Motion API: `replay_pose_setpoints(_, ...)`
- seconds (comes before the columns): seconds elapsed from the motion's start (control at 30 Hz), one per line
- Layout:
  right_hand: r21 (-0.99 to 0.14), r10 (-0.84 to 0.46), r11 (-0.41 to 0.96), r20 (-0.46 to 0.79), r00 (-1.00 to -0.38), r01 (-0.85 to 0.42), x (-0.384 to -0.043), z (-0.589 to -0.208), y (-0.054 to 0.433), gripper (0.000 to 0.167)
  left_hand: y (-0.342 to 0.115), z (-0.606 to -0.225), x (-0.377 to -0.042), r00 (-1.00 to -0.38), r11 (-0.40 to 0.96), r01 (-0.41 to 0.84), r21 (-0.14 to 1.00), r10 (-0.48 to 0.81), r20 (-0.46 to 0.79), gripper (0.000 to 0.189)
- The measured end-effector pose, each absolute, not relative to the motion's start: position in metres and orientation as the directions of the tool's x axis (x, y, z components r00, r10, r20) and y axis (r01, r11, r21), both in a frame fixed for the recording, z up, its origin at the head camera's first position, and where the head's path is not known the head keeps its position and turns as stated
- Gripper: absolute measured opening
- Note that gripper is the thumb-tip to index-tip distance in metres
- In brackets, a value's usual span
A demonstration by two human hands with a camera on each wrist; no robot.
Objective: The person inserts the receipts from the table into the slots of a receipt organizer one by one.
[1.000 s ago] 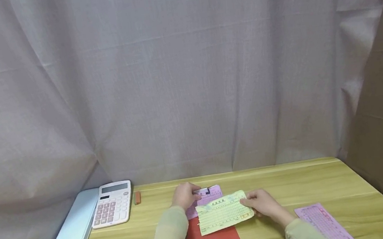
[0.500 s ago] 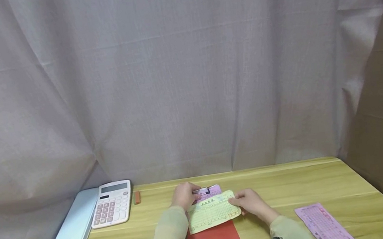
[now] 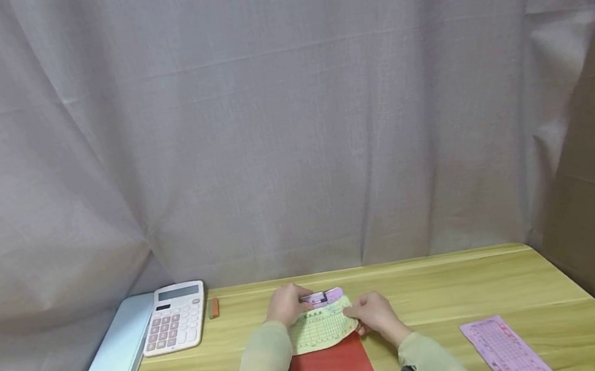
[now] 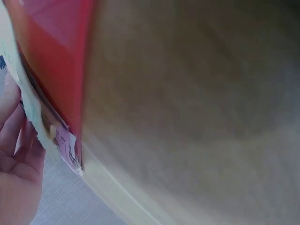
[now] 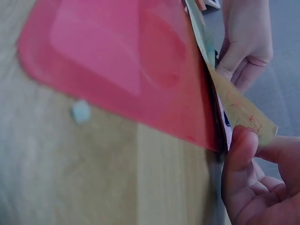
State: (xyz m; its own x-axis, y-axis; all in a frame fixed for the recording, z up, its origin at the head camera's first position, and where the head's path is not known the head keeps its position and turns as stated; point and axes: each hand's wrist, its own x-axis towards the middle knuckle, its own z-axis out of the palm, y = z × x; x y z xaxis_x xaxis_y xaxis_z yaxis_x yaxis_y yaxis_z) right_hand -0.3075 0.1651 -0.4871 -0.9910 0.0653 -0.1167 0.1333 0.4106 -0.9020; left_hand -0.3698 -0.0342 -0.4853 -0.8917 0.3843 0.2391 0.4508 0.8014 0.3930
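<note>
A red clipboard (image 3: 328, 370) lies on the table, a pink patch near its front corner. At its far end my left hand (image 3: 288, 304) grips the metal clip (image 3: 321, 298). Under the clip a purple printed sheet (image 3: 335, 294) shows, mostly covered. My right hand (image 3: 376, 313) pinches the right edge of a pale yellow-green printed slip (image 3: 318, 331), which bends over the upper part of the board. In the right wrist view, thumb and fingers hold the slip's corner (image 5: 253, 122) beside the board's edge. Whether the slip's far edge is under the clip cannot be seen.
Another purple printed sheet (image 3: 507, 348) lies on the wooden table at the right. To the left are a white calculator (image 3: 176, 318), a light blue case (image 3: 119, 343) and a small brown block (image 3: 213, 308). A grey curtain (image 3: 289, 118) hangs behind the table.
My right hand has moved left with the yellow-green slip, which now covers more of the purple sheet and bends. My left hand has stayed at the clip.
</note>
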Motion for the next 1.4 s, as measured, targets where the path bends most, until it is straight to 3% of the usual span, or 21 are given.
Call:
replay_pose_setpoints(0.37,-0.883,0.050,0.458,-0.092,-0.995,0.104,-0.306,-0.488,0.163,0.018,-0.030,-0.483,-0.368,-0.898,0.806,0.439,0.397,0.375,0.230,0.026)
replay_pose_setpoints(0.7,-0.814,0.041,0.572,-0.099,-0.994,0.104,-0.311,-0.489,0.160,0.038,-0.028,-0.486,-0.371,-0.896,0.819,0.441,0.367,0.376,0.238,0.025)
replay_pose_setpoints(1.07,-0.822,0.048,0.548,-0.154,-0.987,0.155,-0.319,-0.493,0.157,0.031,-0.023,-0.486,-0.369,-0.850,0.852,0.507,0.131,0.469,0.241,0.011)
replay_pose_setpoints(1.4,-0.836,0.065,0.495,-0.238,-0.969,0.238,-0.327,-0.490,0.159,0.029,-0.025,-0.485,-0.372,-0.855,0.838,0.504,0.207,0.452,0.255,0.007)
